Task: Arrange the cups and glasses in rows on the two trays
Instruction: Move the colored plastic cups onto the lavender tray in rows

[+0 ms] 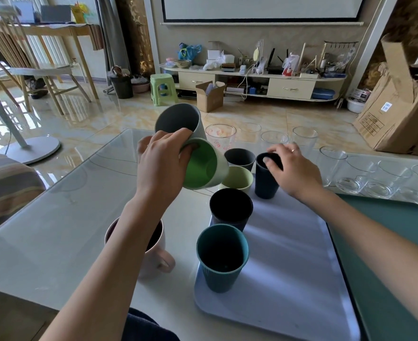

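The left hand (162,163) carries two tilted plastic cups, grey (178,119) and light green (203,166), above the table (55,232). The right hand (294,168) grips the dark navy cup's (265,180) rim at the far end of the lavender tray (289,279). I judge that the next move is to set them upright in a row.

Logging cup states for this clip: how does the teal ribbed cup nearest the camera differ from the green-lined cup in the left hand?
The teal ribbed plastic cup stands upright on the lavender tray; the pale cup with green interior is lifted and tipped, mouth toward the camera. The teal one is untouched; the green-lined one is gripped by the left hand together with a grey cup. Teal is dark inside, the other bright green. Both look empty.
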The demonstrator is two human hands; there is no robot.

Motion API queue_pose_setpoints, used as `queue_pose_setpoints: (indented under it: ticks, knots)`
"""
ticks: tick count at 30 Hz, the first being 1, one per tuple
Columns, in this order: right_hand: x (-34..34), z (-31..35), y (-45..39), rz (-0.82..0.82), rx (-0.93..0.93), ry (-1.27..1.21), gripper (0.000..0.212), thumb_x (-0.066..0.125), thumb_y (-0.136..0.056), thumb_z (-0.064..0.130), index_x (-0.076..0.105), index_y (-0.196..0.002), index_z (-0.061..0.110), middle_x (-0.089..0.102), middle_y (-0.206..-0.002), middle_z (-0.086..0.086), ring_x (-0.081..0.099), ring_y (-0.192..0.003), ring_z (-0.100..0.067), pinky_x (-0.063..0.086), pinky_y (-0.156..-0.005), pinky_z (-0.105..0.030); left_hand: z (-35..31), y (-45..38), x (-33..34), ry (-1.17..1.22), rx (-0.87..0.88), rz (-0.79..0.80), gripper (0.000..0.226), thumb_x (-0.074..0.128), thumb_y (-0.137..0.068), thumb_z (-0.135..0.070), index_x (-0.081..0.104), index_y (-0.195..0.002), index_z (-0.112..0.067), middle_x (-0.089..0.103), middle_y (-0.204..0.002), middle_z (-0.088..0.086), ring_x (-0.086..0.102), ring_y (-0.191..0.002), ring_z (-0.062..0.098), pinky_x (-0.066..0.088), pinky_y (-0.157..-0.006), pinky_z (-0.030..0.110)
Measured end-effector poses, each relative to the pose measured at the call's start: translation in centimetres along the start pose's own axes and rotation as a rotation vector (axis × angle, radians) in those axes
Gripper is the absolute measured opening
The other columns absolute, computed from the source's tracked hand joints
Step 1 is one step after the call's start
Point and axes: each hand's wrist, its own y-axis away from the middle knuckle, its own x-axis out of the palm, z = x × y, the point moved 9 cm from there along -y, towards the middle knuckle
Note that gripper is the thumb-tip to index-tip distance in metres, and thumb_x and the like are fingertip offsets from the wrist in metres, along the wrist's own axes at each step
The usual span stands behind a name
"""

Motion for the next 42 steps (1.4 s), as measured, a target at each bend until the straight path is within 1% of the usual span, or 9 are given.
queue_pose_setpoints:
  ticks: [2,5,12,17,26,29,33,38,42]
  knots:
    - [-2.2,2.1,0.2,-0.121,-0.051,-0.191,0.030,0.048,-0.095,0.031,0.050,-0.122,0.020,0.046,-0.126,-0.005,0.060,-0.090,-0.025,0.046,-0.068,-0.032,-0.4,-0.1,0.1,0.003,0.026,0.002,0.009,0.052,-0.090,-0.014,0.061,-0.091,-0.012,0.063,-0.081,-0.001,0.053,-0.085,0.027,0.030,-0.080,0.033]
    - [-3.1,6.9,0.6,-0.014,-0.223,-0.556,0.044,0.059,-0.087,0.015,0.046,-0.128,0.024,0.046,-0.121,0.000,0.055,-0.088,-0.016,0.043,-0.073,-0.024,-1.4,-0.1,0.1,0.029,0.088,0.016,0.012,0.050,-0.090,-0.014,0.061,-0.092,-0.011,0.060,-0.078,-0.003,0.053,-0.084,0.027,0.033,-0.077,0.033]
    - [-2.8,11.4,1.1,0.249,-0.395,-0.571,0.076,0.055,-0.082,-0.002,0.026,-0.142,0.034,0.042,-0.142,0.006,0.041,-0.121,-0.011,0.041,-0.079,-0.012,-3.3,0.5,0.5,0.081,0.201,0.130,0.026,0.043,-0.091,-0.021,0.062,-0.103,-0.008,0.067,-0.093,0.006,0.054,-0.096,0.027,0.051,-0.068,0.046]
    - [-3.9,11.2,1.2,0.440,-0.354,-0.913,0.074,0.059,-0.078,0.010,0.028,-0.142,0.033,0.040,-0.146,0.005,0.041,-0.132,-0.008,0.045,-0.096,-0.025,-4.9,0.9,1.3,0.109,0.306,0.190,0.039,0.034,-0.090,-0.033,0.061,-0.107,-0.010,0.068,-0.096,0.005,0.054,-0.097,0.026,0.052,-0.067,0.047]
    - [-5.1,9.3,1.0,0.429,-0.321,-0.849,0.073,0.073,-0.077,0.023,0.036,-0.138,0.035,0.046,-0.138,0.008,0.045,-0.126,-0.012,0.043,-0.103,-0.032,-6.6,1.5,1.4,0.189,0.384,0.151,0.036,0.040,-0.085,-0.024,0.048,-0.119,-0.018,0.067,-0.104,0.010,0.060,-0.096,0.027,0.055,-0.063,0.046]
    - [-5.6,8.9,1.0,0.378,-0.288,-0.865,0.058,0.073,-0.080,0.023,0.042,-0.125,0.039,0.053,-0.127,0.013,0.049,-0.119,-0.010,0.046,-0.098,-0.026,-6.5,1.4,1.2,0.268,0.328,0.126,0.036,0.043,-0.088,-0.024,0.057,-0.118,-0.012,0.069,-0.101,0.011,0.065,-0.087,0.029,0.055,-0.066,0.039]
    - [-7.0,7.4,1.0,0.215,-0.268,-0.769,0.056,0.077,-0.076,0.027,0.046,-0.121,0.037,0.055,-0.120,0.010,0.054,-0.105,-0.007,0.049,-0.082,-0.022,-6.2,1.0,1.3,0.472,0.189,0.144,0.038,0.050,-0.089,-0.018,0.059,-0.126,-0.020,0.065,-0.119,0.000,0.059,-0.110,0.006,0.044,-0.088,0.012]
    - [-7.6,-0.6,1.5,-0.102,-0.002,-0.948,0.060,0.077,-0.073,0.027,0.046,-0.124,0.017,0.055,-0.113,0.002,0.057,-0.099,-0.015,0.053,-0.071,-0.020,-3.5,-0.2,0.2,0.547,-0.001,0.060,0.033,0.048,-0.087,-0.008,0.068,-0.111,-0.019,0.067,-0.096,-0.011,0.063,-0.088,0.005,0.051,-0.078,0.022]
    - [-3.5,-4.2,4.7,0.044,0.123,-0.901,0.069,0.074,-0.060,0.042,0.044,-0.118,0.020,0.056,-0.115,-0.001,0.056,-0.108,-0.022,0.052,-0.087,-0.034,0.2,-0.7,-0.2,0.450,-0.192,-0.047,0.022,0.055,-0.085,-0.010,0.070,-0.101,-0.013,0.067,-0.083,0.000,0.060,-0.075,0.016,0.048,-0.069,0.030]
